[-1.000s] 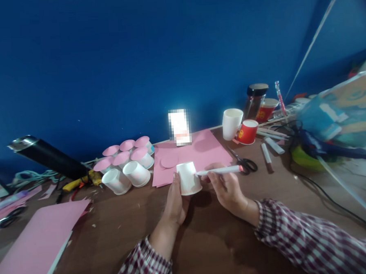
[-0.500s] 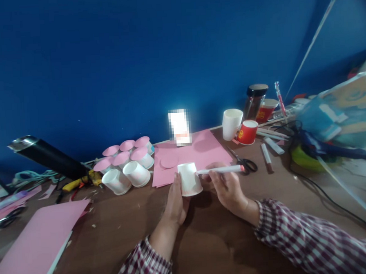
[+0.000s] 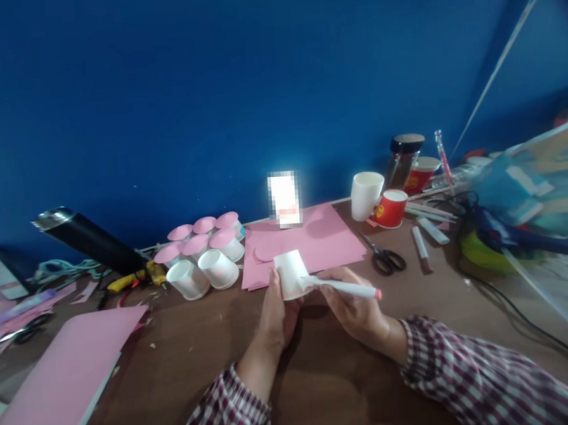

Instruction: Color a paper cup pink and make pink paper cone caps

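My left hand is closed around the side of a white paper cup, held above the table and slightly tilted. In my right hand is a white marker with a reddish end pointing right. Its tip meets or nearly meets the lower right side of the cup; exact contact is hard to tell. Behind the cup lie pink paper sheets. To the left stand several paper cups, most of them topped with pink paper discs.
Black-handled scissors lie right of the pink sheets. A white cup and a red paper cup stand behind them. At right rests a blue glue gun with its cable. A black bottle leans at left, near a pink folder.
The marker has moved down along the cup and now slopes down to the right. The cup has tilted a little. The whole view has shifted slightly.
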The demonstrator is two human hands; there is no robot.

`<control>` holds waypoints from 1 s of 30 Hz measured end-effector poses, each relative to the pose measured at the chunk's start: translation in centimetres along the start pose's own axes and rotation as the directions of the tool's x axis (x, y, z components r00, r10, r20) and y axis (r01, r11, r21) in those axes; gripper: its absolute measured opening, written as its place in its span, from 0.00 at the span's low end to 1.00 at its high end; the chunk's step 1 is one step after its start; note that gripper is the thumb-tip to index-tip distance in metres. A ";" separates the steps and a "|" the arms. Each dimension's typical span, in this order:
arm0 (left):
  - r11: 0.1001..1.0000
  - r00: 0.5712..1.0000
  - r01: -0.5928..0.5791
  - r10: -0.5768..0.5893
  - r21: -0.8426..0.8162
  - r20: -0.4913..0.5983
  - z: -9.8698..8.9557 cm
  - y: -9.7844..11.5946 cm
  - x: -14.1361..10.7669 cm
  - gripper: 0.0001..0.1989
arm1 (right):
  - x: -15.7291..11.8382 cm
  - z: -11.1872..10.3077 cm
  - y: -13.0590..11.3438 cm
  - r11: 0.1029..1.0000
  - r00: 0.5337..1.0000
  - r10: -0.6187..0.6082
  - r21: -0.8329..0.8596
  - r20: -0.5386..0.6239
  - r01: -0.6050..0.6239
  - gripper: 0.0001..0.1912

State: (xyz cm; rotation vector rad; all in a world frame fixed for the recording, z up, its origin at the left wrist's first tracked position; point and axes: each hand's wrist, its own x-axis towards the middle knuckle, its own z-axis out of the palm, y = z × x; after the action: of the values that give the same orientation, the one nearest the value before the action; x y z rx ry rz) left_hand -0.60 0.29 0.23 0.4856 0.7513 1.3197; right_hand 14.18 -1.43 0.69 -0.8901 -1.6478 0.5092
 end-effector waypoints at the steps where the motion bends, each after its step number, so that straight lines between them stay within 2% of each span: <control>1: 1.000 1.000 -0.006 0.006 0.008 -0.019 0.0 0.0 0.0 0.22 | 0.0 0.0 -0.1 1.000 1.000 -0.020 -0.016 0.007 0.020 0.05; 6: 0.999 1.000 -0.019 0.020 0.043 -0.010 0.2 0.0 -0.1 0.22 | 0.2 -0.1 -0.1 0.997 0.998 -0.061 -0.050 0.025 0.062 0.06; 18: 0.998 0.998 -0.047 0.045 0.044 0.041 0.1 -0.2 -0.3 0.21 | -0.1 0.1 0.3 0.999 0.999 -0.035 -0.029 0.026 0.036 0.07; 30: 0.996 0.996 -0.048 0.042 0.074 0.080 0.1 -0.2 -0.3 0.23 | 0.0 0.1 0.2 0.999 0.999 -0.030 -0.022 0.028 0.030 0.07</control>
State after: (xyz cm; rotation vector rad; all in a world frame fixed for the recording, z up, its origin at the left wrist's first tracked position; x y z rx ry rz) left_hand -0.44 0.00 0.18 0.6152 0.7303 1.3102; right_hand 14.17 -1.32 0.57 -0.8774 -1.6923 0.4847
